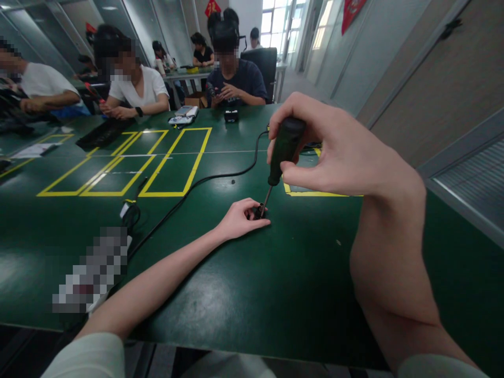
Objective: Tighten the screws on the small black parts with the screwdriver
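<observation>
A screwdriver (286, 144) with a dark green handle is gripped from above by my right hand (326, 149), its fingers wrapped round the handle. The metal shaft slants down and slightly left to a small black part (260, 211) on the green table. My left hand (241, 218) rests on the tabletop and pinches that part between thumb and fingers. The screwdriver's tip meets or lies right beside the part; the exact contact is too small to tell.
A black cable (205, 180) crosses the green table (220, 283) left of my hands. A blurred power strip (96, 270) lies at the left, near a coiled cord (133, 214). Yellow tape rectangles mark the table. Several people sit beyond; a small black box (231, 116) stands there.
</observation>
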Tool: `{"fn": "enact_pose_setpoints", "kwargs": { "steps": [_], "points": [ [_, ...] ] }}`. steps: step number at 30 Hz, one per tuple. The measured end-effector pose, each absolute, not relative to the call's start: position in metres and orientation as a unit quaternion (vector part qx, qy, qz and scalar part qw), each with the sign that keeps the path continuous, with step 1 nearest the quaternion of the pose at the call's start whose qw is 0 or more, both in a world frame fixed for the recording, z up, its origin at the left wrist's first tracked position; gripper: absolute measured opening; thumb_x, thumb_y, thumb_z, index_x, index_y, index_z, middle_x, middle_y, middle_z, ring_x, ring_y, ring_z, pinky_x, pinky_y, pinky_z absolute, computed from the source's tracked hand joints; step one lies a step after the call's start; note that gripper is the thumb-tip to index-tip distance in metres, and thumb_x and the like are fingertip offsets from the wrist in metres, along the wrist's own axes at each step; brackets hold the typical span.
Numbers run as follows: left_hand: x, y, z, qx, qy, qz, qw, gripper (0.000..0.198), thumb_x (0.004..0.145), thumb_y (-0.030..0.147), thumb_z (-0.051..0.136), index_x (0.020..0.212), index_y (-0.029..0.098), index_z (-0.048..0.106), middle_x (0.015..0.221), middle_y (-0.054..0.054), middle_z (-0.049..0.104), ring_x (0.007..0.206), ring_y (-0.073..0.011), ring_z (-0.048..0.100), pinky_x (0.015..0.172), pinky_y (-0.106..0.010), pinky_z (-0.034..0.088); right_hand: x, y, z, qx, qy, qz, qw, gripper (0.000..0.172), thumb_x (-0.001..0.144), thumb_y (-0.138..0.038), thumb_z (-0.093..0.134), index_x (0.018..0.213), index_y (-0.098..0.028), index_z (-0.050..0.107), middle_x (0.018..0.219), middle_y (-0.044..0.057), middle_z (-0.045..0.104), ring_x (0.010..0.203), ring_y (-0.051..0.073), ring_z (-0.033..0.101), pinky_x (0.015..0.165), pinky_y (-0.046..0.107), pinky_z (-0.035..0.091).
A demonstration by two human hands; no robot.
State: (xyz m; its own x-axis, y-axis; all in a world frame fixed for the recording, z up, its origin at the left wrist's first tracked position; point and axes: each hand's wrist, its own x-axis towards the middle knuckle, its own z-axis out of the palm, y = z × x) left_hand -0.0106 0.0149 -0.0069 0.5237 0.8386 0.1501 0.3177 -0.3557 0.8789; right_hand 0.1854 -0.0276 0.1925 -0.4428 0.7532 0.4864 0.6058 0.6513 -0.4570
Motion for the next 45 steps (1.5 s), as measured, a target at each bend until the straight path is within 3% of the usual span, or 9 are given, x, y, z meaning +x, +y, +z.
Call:
{"fn": "enact_pose_setpoints", "kwargs": {
  "steps": [6,10,16,21,23,27,34,39,45],
  "points": [
    [-0.011,0.016,-0.009,0.762,0.372,0.315,0.427,0.033,0.077,0.036,0.086,0.100,0.013,0.078,0.083,0.000,0.061,0.064,-0.0091,0.050,0.062,-0.024,0.042,0.185,-0.027,0.192,-0.379,-0.849,0.098,0.354,0.010,0.084,-0.025,0.065,0.088,-0.027,0.056,0.092,0.002,0.064,0.079,0.020,0.061,0.070,0.036,0.049],
    [-0.012,0.017,-0.011,0.756,0.372,0.315,0.437,0.035,0.075,0.036,0.088,0.099,0.013,0.077,0.084,0.000,0.061,0.064,-0.0090,0.050,0.063,-0.024,0.042,0.182,-0.024,0.188,-0.393,-0.842,0.048,0.367,0.014,0.095,-0.038,0.058,0.091,-0.025,0.055,0.086,0.001,0.059,0.070,0.016,0.052,0.069,0.035,0.041],
    [-0.012,0.018,-0.013,0.753,0.373,0.312,0.443,0.038,0.074,0.037,0.089,0.101,0.014,0.076,0.084,0.000,0.061,0.066,-0.0096,0.052,0.062,-0.024,0.042,0.180,-0.023,0.187,-0.507,-0.789,0.001,0.347,0.020,0.086,-0.034,0.064,0.099,-0.025,0.052,0.069,-0.002,0.053,0.056,0.015,0.044,0.059,0.034,0.030],
    [-0.013,0.018,-0.014,0.758,0.376,0.309,0.434,0.041,0.074,0.044,0.088,0.099,0.014,0.076,0.082,0.000,0.061,0.065,-0.0101,0.051,0.062,-0.024,0.042,0.182,-0.026,0.190,-0.452,-0.821,0.018,0.349,0.017,0.077,-0.022,0.058,0.092,-0.025,0.050,0.079,0.000,0.058,0.063,0.016,0.049,0.060,0.034,0.035],
    [-0.012,0.018,-0.014,0.757,0.376,0.311,0.435,0.042,0.073,0.043,0.089,0.100,0.014,0.076,0.081,0.001,0.061,0.065,-0.0101,0.050,0.062,-0.024,0.042,0.181,-0.025,0.190,-0.452,-0.823,0.003,0.345,0.008,0.084,-0.029,0.057,0.085,-0.024,0.051,0.072,0.000,0.055,0.063,0.016,0.047,0.062,0.034,0.033],
    [-0.012,0.018,-0.014,0.753,0.377,0.312,0.440,0.040,0.072,0.038,0.090,0.099,0.013,0.076,0.081,0.001,0.061,0.065,-0.0098,0.051,0.062,-0.024,0.043,0.179,-0.022,0.188,-0.476,-0.802,-0.034,0.361,0.030,0.093,-0.050,0.059,0.081,-0.023,0.055,0.067,0.000,0.055,0.060,0.014,0.045,0.063,0.032,0.029],
    [-0.010,0.018,-0.016,0.747,0.387,0.311,0.442,0.038,0.072,0.038,0.090,0.099,0.015,0.076,0.079,0.002,0.060,0.064,-0.0100,0.051,0.061,-0.023,0.041,0.173,-0.021,0.186,-0.436,-0.819,-0.004,0.374,0.005,0.087,-0.027,0.060,0.090,-0.023,0.059,0.074,0.000,0.058,0.063,0.015,0.051,0.064,0.032,0.035],
    [-0.008,0.018,-0.015,0.742,0.384,0.317,0.449,0.039,0.071,0.037,0.091,0.098,0.014,0.077,0.082,0.001,0.061,0.064,-0.0093,0.050,0.061,-0.024,0.040,0.172,-0.018,0.183,-0.457,-0.804,-0.034,0.380,0.028,0.089,-0.048,0.064,0.078,-0.023,0.060,0.065,0.000,0.054,0.061,0.016,0.050,0.063,0.032,0.034],
    [-0.008,0.018,-0.015,0.741,0.380,0.319,0.453,0.038,0.070,0.034,0.092,0.098,0.013,0.077,0.083,0.001,0.060,0.063,-0.0085,0.048,0.061,-0.024,0.039,0.172,-0.019,0.184,-0.417,-0.817,-0.038,0.396,0.005,0.079,-0.025,0.056,0.078,-0.021,0.060,0.067,0.000,0.055,0.060,0.014,0.047,0.062,0.033,0.033]
  ]
}}
